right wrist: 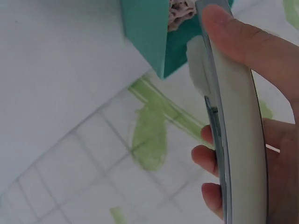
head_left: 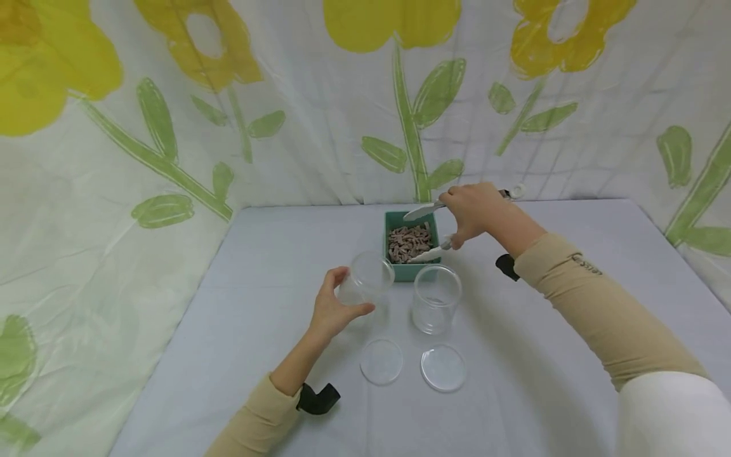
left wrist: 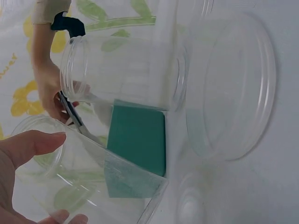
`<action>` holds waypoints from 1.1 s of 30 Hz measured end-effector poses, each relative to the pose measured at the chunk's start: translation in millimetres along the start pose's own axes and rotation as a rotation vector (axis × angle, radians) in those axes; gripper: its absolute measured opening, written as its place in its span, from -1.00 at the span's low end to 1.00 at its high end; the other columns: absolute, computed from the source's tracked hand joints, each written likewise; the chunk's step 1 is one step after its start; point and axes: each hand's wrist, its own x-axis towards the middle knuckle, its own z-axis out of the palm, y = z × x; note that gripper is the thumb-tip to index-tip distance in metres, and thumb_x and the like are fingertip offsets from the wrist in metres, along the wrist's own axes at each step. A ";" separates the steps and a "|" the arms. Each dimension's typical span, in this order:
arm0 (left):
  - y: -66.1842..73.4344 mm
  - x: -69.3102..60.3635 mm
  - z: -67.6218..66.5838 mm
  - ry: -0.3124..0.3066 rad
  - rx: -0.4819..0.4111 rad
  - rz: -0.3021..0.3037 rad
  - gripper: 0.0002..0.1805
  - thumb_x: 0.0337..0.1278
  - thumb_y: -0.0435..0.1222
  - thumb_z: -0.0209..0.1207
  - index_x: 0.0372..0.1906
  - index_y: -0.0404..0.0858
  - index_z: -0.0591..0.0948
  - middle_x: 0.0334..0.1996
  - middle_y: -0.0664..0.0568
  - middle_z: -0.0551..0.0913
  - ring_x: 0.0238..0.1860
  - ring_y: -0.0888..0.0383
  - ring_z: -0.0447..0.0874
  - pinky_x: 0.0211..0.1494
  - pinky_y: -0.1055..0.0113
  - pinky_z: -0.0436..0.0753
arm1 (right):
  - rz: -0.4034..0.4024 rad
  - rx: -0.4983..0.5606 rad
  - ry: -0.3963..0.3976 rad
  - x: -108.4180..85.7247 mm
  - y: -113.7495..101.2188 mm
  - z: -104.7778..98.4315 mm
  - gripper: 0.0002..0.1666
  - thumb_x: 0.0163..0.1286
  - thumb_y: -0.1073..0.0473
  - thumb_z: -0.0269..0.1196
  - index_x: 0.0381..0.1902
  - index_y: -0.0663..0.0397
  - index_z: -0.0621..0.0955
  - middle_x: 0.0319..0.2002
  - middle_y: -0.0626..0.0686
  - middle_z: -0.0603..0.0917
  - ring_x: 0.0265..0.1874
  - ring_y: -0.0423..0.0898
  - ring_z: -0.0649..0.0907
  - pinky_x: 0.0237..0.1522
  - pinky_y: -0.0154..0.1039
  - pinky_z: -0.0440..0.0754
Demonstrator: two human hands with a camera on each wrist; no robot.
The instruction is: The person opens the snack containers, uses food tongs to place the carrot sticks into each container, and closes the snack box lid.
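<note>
One clear jar (head_left: 370,274), probably light, stiff and slippery, is gripped by the left hand (head_left: 335,310), best round its wall. The right hand (head_left: 474,208) holds spread, likely springy tongs (head_left: 424,211).

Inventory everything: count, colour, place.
Cloth-covered table: 1, lilac-grey, centre
Floral cloth backdrop: 1, white, yellow, green, behind table
Rectangular box: 1, teal, far side of table
Small irregular pieces: many, brownish, in box
Cylindrical plastic jars: 2, clear, one upright on table, one held tilted
Round plastic lids: 2, clear, table, nearer than jars
Metal tongs: 1, silver-cream, tips over box
Curved devices: 2, black, wrists
Cloth sleeves: 3, two tan, one white, arms
Left hand: 1, bare, holding jar
Right hand: 1, bare, holding tongs
</note>
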 end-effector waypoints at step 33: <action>-1.1 15.5 -0.2 0.077 0.002 -0.018 -0.22 -0.24 -0.38 0.49 0.19 -0.39 0.37 0.21 -0.23 0.45 0.28 -0.16 0.32 0.31 -0.09 0.30 | -0.073 -0.022 0.214 14.9 -23.8 34.7 -0.52 0.11 -0.09 0.43 -0.53 0.09 0.43 -0.71 -0.05 0.41 -0.72 -0.13 0.35 -0.61 -0.22 0.37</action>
